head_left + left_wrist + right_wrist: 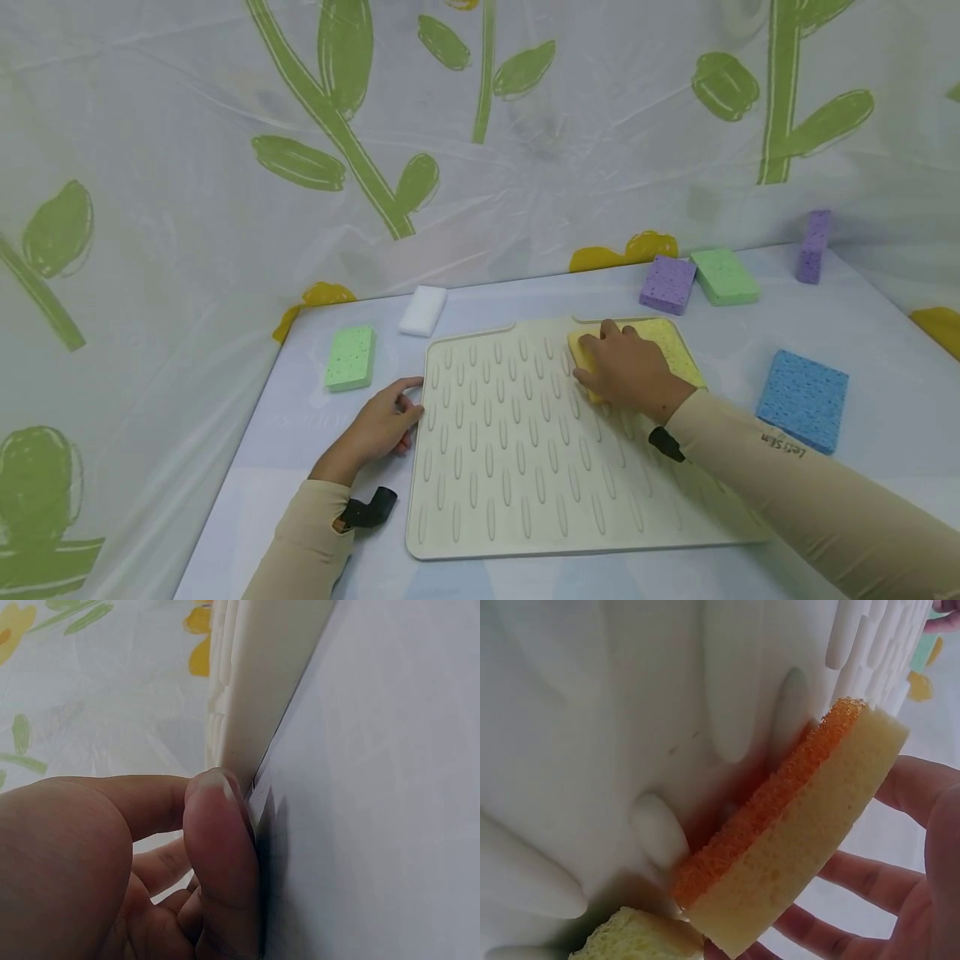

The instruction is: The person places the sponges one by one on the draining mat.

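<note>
A cream mat (517, 442) with raised oval ridges lies on the table. Against its left edge rest the thumb and index finger of my left hand (378, 425); up close in the left wrist view, the thumb (221, 832) touches the mat's side (262, 667). My right hand (630, 371), over the mat's upper right part, grips a two-layer sponge (795, 840), pale yellow with an orange scouring side. That sponge is tilted, orange side towards the mat. Beside it sits a yellow sponge (675, 350), partly hidden by the hand.
Left of the mat lie a green sponge (351, 358) and a white sponge (423, 311). Behind it are a purple sponge (667, 284) and a green sponge (725, 277). A blue sponge (802, 400) lies right; another purple sponge (813, 247) stands at the back right.
</note>
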Demonstrator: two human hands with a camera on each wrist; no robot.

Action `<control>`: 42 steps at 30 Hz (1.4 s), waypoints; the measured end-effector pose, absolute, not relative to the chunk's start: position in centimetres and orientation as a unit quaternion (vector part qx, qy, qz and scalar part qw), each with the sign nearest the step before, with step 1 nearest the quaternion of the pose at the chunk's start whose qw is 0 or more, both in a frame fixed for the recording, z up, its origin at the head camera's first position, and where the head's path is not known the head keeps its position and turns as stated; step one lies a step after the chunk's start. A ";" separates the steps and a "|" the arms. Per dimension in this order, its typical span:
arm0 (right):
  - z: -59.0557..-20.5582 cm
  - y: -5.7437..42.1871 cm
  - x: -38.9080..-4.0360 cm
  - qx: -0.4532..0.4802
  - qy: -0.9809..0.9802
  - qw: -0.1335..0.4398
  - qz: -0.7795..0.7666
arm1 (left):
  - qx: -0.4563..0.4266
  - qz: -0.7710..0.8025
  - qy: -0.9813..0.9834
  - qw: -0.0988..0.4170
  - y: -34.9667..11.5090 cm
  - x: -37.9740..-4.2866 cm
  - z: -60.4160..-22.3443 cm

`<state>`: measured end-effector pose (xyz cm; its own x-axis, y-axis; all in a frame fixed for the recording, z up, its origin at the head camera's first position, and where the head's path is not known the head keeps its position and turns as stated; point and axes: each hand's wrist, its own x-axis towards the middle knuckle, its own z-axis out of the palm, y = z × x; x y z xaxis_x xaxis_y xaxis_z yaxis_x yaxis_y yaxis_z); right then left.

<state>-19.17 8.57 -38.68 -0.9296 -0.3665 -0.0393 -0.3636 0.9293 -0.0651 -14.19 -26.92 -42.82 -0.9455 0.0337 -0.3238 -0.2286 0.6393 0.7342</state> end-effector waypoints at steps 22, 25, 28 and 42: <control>-38.2 9.3 -19.2 -0.182 0.981 0.042 -0.055 | -0.058 0.419 0.893 0.154 -26.8 -14.2 -42.8; -37.8 9.6 -19.2 -0.173 0.982 0.037 -0.072 | -0.057 0.419 0.893 0.154 -26.8 -14.1 -42.8; -37.6 10.1 -19.1 -0.176 0.980 0.020 -0.086 | -0.055 0.420 0.893 0.153 -26.7 -14.2 -42.7; -37.6 13.4 -17.3 -0.215 0.970 -0.052 -0.106 | -0.058 0.422 0.892 0.152 -26.8 -14.2 -42.9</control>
